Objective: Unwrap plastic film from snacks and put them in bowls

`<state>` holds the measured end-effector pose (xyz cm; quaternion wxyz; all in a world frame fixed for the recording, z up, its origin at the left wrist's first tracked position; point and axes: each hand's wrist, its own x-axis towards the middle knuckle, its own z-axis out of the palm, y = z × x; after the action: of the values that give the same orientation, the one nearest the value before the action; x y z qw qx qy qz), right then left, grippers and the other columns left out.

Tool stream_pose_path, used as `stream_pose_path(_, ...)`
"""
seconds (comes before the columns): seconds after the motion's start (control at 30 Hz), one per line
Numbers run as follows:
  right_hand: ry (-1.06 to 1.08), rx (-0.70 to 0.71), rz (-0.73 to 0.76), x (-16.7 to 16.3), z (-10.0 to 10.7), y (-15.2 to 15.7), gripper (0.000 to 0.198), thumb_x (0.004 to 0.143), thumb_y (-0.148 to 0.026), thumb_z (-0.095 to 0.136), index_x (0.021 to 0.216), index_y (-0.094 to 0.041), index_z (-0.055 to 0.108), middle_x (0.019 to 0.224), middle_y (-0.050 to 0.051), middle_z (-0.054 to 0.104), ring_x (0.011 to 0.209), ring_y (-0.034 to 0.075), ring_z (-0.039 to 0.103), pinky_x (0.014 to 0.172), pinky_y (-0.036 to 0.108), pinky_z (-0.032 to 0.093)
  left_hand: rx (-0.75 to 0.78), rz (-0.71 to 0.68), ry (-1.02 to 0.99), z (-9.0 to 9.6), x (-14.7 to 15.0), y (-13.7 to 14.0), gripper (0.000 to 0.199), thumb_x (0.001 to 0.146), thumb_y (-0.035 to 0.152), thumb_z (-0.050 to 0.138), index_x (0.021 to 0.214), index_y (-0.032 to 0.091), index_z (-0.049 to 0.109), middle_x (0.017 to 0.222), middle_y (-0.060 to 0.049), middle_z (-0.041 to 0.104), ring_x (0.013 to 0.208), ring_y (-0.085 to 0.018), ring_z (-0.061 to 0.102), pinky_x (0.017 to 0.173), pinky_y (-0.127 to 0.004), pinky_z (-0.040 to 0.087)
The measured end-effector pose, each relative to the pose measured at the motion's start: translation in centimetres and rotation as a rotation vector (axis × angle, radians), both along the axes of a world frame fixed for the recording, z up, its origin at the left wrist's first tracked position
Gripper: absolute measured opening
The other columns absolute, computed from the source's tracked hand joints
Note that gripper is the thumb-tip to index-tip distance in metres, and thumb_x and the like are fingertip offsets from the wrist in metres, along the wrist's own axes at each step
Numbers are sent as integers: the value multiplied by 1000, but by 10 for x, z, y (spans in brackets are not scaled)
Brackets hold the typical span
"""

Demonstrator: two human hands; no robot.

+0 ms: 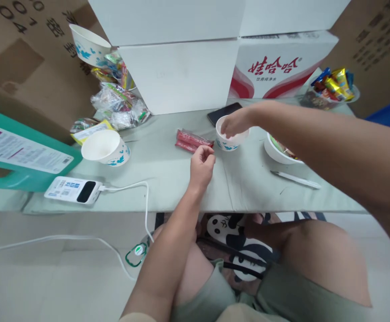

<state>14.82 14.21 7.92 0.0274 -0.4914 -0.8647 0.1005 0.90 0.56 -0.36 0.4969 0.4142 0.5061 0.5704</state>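
My right hand [236, 124] reaches over the rim of a white paper cup with blue leaf print [228, 145]. Its fingers are bunched together and point down inside; whatever they hold, if anything, is hidden. My left hand [202, 165] is closed in a pinch at the near right end of some red sticks in clear wrapping [190, 139], which lie on the cloth-covered table. Whether it grips the wrapping or only sits beside it, I cannot tell. A black phone [224, 113] lies flat just behind the cup.
To the right are a white bowl of packets [275, 150], partly behind my right forearm, and a pen [295, 180]. On the left stand another paper cup [102, 147], a white power bank [74, 190] with a cable and wrapped snacks [121, 105]. White cartons [181, 76] border the back.
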Motion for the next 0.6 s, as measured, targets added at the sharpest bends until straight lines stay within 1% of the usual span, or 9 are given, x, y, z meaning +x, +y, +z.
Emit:
stream_pose_path(0.07,-27,-38,6,19,14,-26,21,85,-17,60,95,-20,78,91,4,79,84,22,72,78,34,54,3,7,-5,2,-2,-1,12,70,9,53,72,20,51,61,5,47,57,-10,44,56,-24,35)
stream_pose_path(0.13,47,95,-51,35,13,-50,33,93,-25,48,114,-19,73,107,10,77,100,28,71,89,42,54,10,3,-6,2,-2,-2,10,70,10,53,72,20,52,61,5,48,57,-10,44,56,-24,36)
stream_pose_path(0.2,42,111,-5,46,-3,-67,47,90,-36,58,132,-16,64,131,16,69,117,35,65,98,47,51,12,1,1,0,-1,-2,9,70,12,53,72,21,52,61,5,48,57,-10,45,57,-24,36)
stream_pose_path(0.27,-40,80,51,49,-26,-71,62,86,-38,63,144,-18,54,150,17,54,133,37,56,107,50,44,13,-1,14,-2,1,-2,8,70,13,53,73,21,52,61,5,49,57,-10,45,58,-24,37)
stream_pose_path(0.33,-139,76,55,47,-44,-67,54,91,-33,56,145,-24,54,156,13,49,138,34,52,113,53,36,19,-4,36,-5,4,-2,9,68,14,53,73,21,52,61,5,50,57,-11,46,58,-24,37)
stream_pose_path(0.4,-194,81,33,44,-50,-61,45,97,-28,45,140,-27,59,154,10,53,134,30,55,114,54,32,28,-7,69,-5,7,-2,9,67,15,53,73,21,52,61,5,50,58,-11,47,59,-24,37)
stream_pose_path(0.43,-189,85,25,44,-48,-58,43,99,-28,41,137,-27,60,152,9,54,132,30,57,113,53,32,32,-6,88,-5,8,-2,9,67,15,54,73,21,52,62,5,50,58,-11,47,59,-24,37)
stream_pose_path(0.5,-124,122,19,51,-35,-56,43,101,-30,37,137,-27,60,151,8,56,130,29,59,110,52,35,38,1,128,-5,10,-2,8,67,16,54,73,21,52,62,5,50,59,-11,47,60,-24,38)
stream_pose_path(0.6,-15,266,-57,88,-1,-60,42,102,-30,37,138,-24,59,147,10,59,129,30,58,109,50,35,37,3,179,-6,14,0,8,67,18,54,73,21,52,62,5,50,60,-11,47,60,-24,38)
